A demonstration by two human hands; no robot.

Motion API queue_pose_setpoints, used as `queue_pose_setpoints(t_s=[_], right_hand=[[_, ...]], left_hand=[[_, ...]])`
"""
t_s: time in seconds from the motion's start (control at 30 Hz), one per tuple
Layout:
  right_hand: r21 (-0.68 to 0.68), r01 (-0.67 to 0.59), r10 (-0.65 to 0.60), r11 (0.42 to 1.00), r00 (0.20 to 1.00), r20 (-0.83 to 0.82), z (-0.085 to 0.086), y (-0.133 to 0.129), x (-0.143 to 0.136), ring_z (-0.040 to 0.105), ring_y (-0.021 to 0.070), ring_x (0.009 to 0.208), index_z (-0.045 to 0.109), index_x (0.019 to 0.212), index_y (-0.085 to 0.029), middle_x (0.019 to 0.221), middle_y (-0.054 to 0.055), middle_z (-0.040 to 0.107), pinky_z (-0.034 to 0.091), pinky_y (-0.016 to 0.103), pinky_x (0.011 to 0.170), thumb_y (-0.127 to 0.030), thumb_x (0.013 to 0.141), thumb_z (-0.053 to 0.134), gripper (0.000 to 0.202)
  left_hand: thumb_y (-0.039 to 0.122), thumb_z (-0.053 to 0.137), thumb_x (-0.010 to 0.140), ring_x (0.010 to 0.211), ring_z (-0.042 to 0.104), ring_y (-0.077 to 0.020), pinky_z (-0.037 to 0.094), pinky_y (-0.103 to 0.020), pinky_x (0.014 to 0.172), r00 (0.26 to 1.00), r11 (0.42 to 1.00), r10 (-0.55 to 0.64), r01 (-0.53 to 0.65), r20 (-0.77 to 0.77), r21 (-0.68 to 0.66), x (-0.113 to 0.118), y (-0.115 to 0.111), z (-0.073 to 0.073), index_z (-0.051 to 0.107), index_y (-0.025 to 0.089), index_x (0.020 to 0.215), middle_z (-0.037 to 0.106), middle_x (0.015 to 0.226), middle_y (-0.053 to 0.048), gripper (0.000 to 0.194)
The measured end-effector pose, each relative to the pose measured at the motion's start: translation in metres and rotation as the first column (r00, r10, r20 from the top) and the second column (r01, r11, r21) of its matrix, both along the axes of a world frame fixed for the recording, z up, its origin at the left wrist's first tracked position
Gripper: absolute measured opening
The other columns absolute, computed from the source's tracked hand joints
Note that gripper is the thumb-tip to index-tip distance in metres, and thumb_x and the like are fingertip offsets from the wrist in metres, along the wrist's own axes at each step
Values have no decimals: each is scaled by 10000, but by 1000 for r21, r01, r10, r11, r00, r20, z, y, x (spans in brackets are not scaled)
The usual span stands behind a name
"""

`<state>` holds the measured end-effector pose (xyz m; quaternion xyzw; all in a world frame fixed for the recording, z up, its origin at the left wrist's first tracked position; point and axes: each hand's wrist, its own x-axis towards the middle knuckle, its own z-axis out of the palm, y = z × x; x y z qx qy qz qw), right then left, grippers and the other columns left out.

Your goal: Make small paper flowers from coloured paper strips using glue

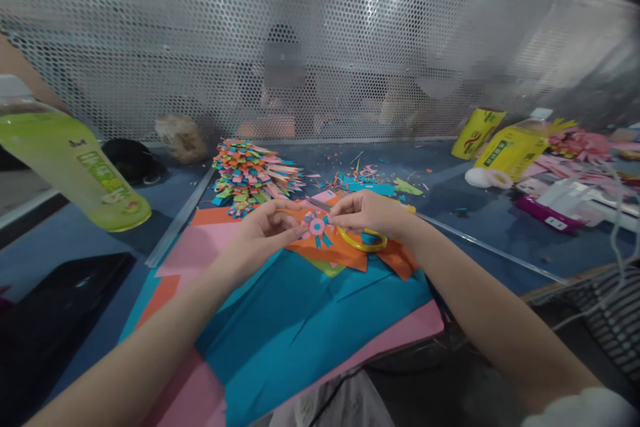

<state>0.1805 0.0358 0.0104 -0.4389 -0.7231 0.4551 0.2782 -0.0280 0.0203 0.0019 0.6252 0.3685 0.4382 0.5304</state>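
Left hand [266, 228]: grip pinched on paper flower's [317, 227] left edge.
Right hand [364, 212]: grip pinched at flower's right edge.
Scissors [367, 249]: yellow-handled, on orange paper [350, 259], partly hidden by right hand.

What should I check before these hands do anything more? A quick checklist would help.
1. Left hand at the left edge of the paper flower: ok.
2. Right hand at its right edge: ok.
3. Firmness of the pinch: cannot tell.
4. Scissors clear of the right hand: not ok; yellow handles sit close by it.
5. Blue paper smooth: not ok, creased.
6. Green bottle capped: ok.
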Motion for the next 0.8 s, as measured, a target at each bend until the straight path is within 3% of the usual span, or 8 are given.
queue_pose_setpoints(t_s=[0.27,0.53,0.8], right_hand=[[34,-7,5,999,997,73,2,0,2,445,60,474,651,781,-158,596,-14,549,358,205,457,-318,694,587,193],[-46,-24,26,999,999,44,-2,1,1,401,32,424,629,800,-159,601,-29,544,319,182,413,-259,686,590,156],[-60,67,-66,996,998,21,-4,1,-3,383,29,408,620,749,-151,568,-31,535,303,182,399,-279,673,600,150]], left_hand=[[256,704,619,635,607,-99,468,-204,626,1000,1000,-10,10,-13,9,-2,2,-2,556,171,933,624,641,28,357],[262,702,620,624,609,-98,481,-212,625,1000,1000,-26,26,-16,13,-1,1,-2,541,175,916,620,641,35,347],[320,658,664,619,597,-108,497,-256,631,998,999,31,-30,-57,13,1,1,-2,522,166,973,596,703,19,372]])
